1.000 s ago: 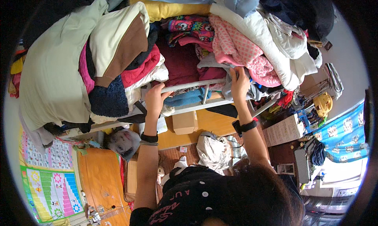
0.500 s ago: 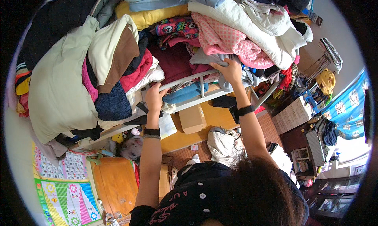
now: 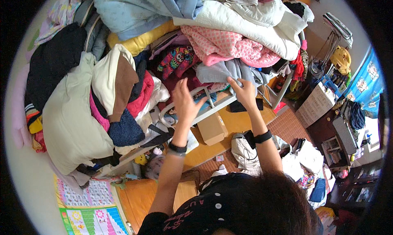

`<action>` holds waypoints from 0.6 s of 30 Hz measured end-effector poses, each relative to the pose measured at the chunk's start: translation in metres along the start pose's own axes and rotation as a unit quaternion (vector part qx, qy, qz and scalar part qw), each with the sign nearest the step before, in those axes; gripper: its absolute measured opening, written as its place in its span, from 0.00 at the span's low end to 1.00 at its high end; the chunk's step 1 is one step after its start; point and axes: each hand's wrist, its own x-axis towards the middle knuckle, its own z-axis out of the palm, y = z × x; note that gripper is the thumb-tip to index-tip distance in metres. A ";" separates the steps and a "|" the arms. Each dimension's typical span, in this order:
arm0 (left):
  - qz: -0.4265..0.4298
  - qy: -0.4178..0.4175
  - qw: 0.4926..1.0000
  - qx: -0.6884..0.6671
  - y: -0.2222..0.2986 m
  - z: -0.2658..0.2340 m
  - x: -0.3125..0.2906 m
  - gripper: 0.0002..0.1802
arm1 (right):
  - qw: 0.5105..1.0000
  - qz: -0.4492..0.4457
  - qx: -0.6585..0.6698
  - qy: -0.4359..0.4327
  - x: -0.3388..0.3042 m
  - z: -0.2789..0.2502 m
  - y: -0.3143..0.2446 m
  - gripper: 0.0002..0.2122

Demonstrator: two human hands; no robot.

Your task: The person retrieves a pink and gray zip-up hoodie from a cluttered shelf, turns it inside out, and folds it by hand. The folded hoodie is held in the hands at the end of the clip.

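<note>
My left hand is raised with its fingers spread and nothing in it, over the pale metal guard rail of a raised bed. My right hand is at the front edge of a grey garment, thumb and forefinger apart; its other fingers are partly hidden. Behind the garment lie a pink checked quilt and a colourful patterned cloth. To the left of my left hand are a brown and cream garment, a red garment and a dark blue fluffy cloth.
A large pale pillow bulges at the left bed edge. A blue garment and a white quilt are piled farther back. Below the bed stands a cardboard box. White cloths lie heaped on the right.
My left hand has let go of the rail and opened. The grey garment is now spread over the rail area, and my right hand has loosened at it. The view has shifted.
</note>
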 end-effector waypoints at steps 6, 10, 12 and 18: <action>-0.110 -0.054 0.982 -0.140 0.011 0.069 0.108 0.35 | 0.986 -0.129 0.082 -0.066 0.023 -0.018 -0.009 0.13; -0.191 -0.171 0.918 -0.303 -0.005 0.071 0.142 0.20 | 0.975 -0.211 -0.071 0.004 0.098 -0.028 -0.038 0.15; -0.232 -0.170 0.900 -0.328 0.001 0.069 0.135 0.20 | 0.973 -0.135 -0.187 0.019 0.121 -0.021 -0.051 0.15; -0.176 -0.058 0.932 -0.311 0.065 0.050 0.059 0.20 | 0.958 -0.061 -0.268 0.078 0.193 -0.009 -0.081 0.17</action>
